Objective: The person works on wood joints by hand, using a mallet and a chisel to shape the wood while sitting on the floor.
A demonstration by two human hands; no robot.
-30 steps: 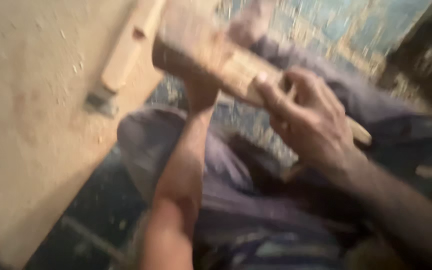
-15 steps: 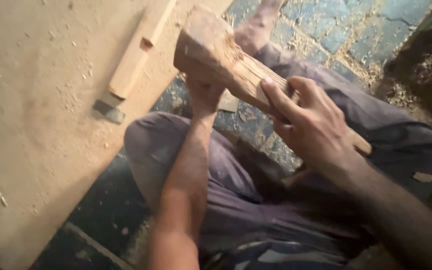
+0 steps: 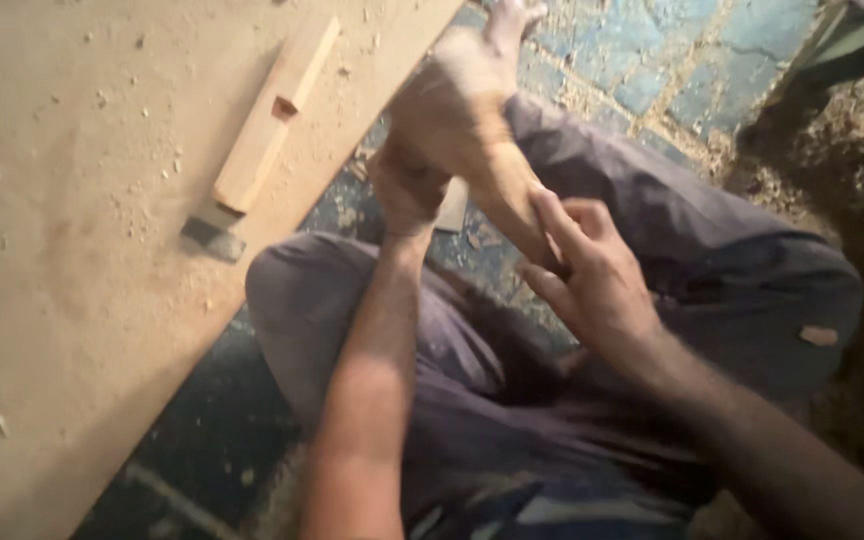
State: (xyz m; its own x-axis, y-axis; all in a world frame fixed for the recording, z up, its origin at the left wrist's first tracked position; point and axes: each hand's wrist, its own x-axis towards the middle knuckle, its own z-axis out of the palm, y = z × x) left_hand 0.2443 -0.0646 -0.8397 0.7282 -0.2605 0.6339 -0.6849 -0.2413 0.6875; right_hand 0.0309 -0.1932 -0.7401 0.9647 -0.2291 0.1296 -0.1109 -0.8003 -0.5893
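Pale tapered wooden block (image 3: 472, 150), long axis running upper-left to lower-right betw. hands: left hand (image 3: 407, 185) fingers clenched round thick end, right hand (image 3: 592, 275) fingers gripping narrow end.

Bare, matt wood is seen in the block (image 3: 472, 140) and board (image 3: 82, 250), the latter dusted with sawdust. The trousers (image 3: 652, 210) are matt cloth.

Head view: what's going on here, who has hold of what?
A person sits on a blue tiled floor, holding a chunky wooden piece over their lap. The left hand grips it from below near the thick end; the right hand wraps the narrower end. Beside them lies a sawdust-strewn board with a notched wooden strip on it.
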